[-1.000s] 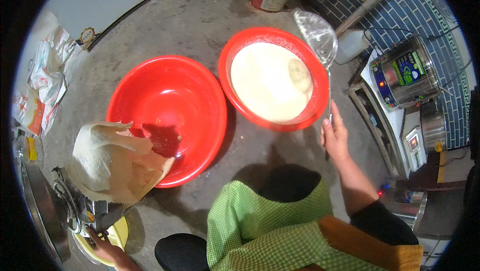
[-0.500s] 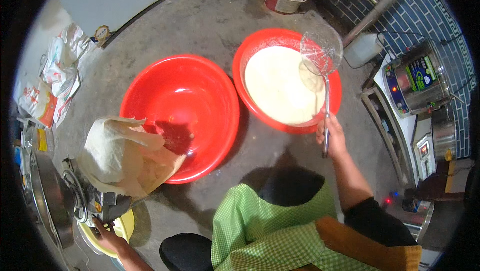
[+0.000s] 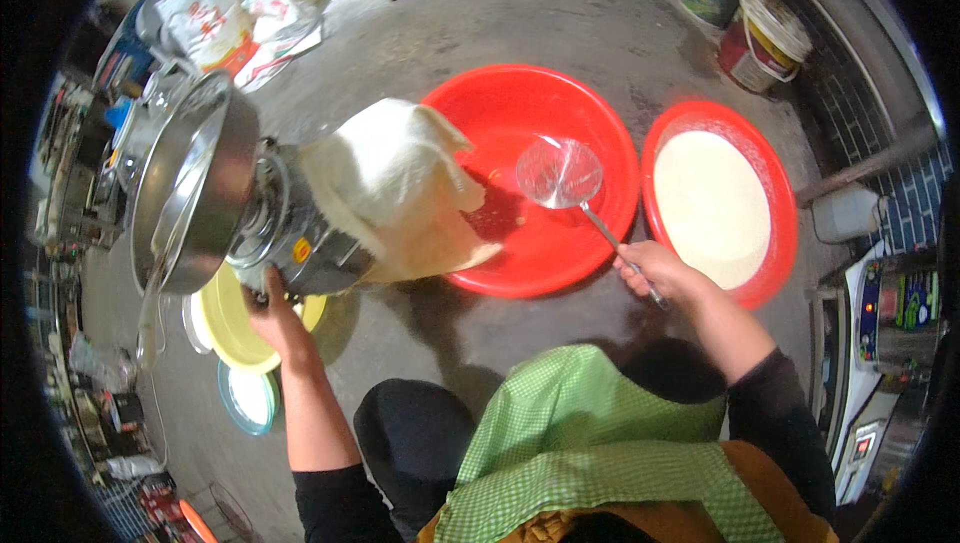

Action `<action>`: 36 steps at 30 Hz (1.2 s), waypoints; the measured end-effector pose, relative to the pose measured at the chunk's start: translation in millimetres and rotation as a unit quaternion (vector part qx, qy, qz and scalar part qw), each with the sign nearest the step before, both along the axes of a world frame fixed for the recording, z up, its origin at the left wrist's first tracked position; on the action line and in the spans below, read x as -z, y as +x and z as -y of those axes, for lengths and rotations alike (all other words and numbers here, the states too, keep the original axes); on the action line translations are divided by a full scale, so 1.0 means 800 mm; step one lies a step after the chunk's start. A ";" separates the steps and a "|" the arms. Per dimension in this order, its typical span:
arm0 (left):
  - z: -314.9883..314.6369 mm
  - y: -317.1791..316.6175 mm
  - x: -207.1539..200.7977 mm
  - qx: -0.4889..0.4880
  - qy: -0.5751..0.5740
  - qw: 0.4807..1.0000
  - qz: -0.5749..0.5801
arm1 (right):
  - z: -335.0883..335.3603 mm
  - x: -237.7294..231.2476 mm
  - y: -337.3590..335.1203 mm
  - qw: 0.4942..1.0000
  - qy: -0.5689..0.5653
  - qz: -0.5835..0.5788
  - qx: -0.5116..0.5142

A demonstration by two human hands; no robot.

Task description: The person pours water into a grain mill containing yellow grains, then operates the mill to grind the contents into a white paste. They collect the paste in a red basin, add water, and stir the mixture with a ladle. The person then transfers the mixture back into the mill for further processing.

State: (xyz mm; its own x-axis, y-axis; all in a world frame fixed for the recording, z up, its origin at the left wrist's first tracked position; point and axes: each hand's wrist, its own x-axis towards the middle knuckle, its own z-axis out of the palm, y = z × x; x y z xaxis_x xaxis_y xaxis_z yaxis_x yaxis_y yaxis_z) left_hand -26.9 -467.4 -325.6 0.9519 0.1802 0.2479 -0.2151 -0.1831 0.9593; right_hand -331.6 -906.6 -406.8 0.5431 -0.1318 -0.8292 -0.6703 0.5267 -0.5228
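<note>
Well, from where I stand, the right hand [image 3: 655, 275] is closed around the handle of a wire-mesh skimmer [image 3: 560, 173], its round head hanging over the middle red basin [image 3: 535, 271]. The left hand [image 3: 280, 323] has its fingers up against the underside of a dark machine [image 3: 335, 261]; I can't tell how far they curl or whether they grip anything. A wide metal bowl [image 3: 222, 193] sits at the machine's near end, and a pale cloth [image 3: 390, 178] covers its far end, drooping over the basin's edge. To the right, just beside the first, stands a second red basin [image 3: 785, 208] with a creamy white mass [image 3: 712, 203] inside. Under the machine, a yellow basin [image 3: 228, 331] rests on the floor [image 3: 540, 23] near a smaller teal-rimmed bowl [image 3: 262, 413].
</note>
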 end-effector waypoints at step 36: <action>0.011 -0.017 -0.021 -0.055 0.016 0.998 0.021 | -0.353 -0.421 0.284 0.833 0.142 0.515 -0.144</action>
